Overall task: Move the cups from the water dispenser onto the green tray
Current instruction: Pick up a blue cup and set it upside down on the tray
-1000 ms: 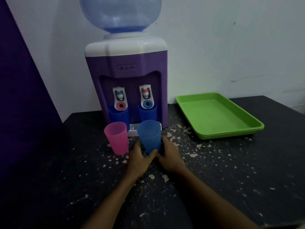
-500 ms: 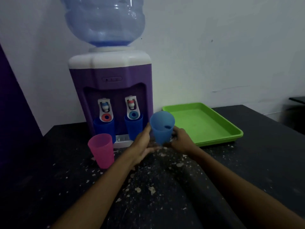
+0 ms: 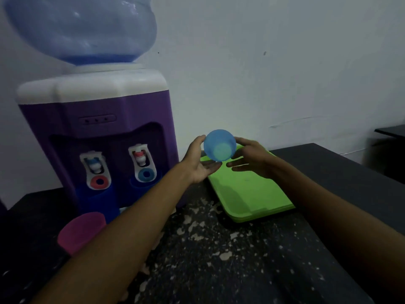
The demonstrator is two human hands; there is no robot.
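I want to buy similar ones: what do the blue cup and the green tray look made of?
Blue cup: thin plastic by the look, since the tray's green shows through its base; matte finish. Green tray: likely moulded plastic, one uniform colour, rounded raised rim, smooth with a dull sheen. Dim light leaves both uncertain.

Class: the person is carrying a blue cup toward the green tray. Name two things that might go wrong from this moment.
1. The blue cup is tipped on its side, held between the left hand and right hand with loosely spread fingers; it might slip onto the green tray.
2. The left forearm passes close above the pink cup and might knock it.
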